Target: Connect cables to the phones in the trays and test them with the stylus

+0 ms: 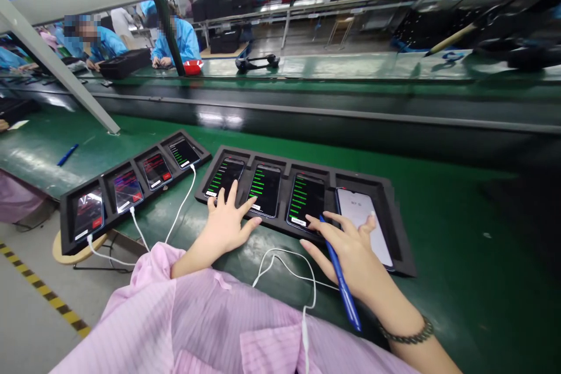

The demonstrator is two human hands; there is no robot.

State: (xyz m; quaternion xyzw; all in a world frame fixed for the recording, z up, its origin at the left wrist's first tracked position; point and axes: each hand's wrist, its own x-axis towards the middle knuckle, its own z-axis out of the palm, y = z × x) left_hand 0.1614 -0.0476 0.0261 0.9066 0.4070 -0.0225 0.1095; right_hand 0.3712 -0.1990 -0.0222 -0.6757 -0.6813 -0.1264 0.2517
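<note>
My left hand (225, 225) is spread open over the near black foam tray (398, 219), fingertips at the lower ends of a phone (224, 175) and its neighbour (265, 184). Both have dark screens with green lines. Held between the fingers of my right hand (355, 257) is a blue pen (346, 295), slanting down toward me. That hand's fingers reach to the bottom of a third dark phone (305, 196) and over a phone with a white screen (382, 245). It hides part of the white screen.
To the left, a second foam tray (65, 228) holds several phones, some showing red text, with white cables (182, 210) plugged in. Another white cable (313, 280) lies before me. A blue pen (68, 154) rests on the green bench (473, 257). Co-workers in blue sit beyond a slanted post (70, 73).
</note>
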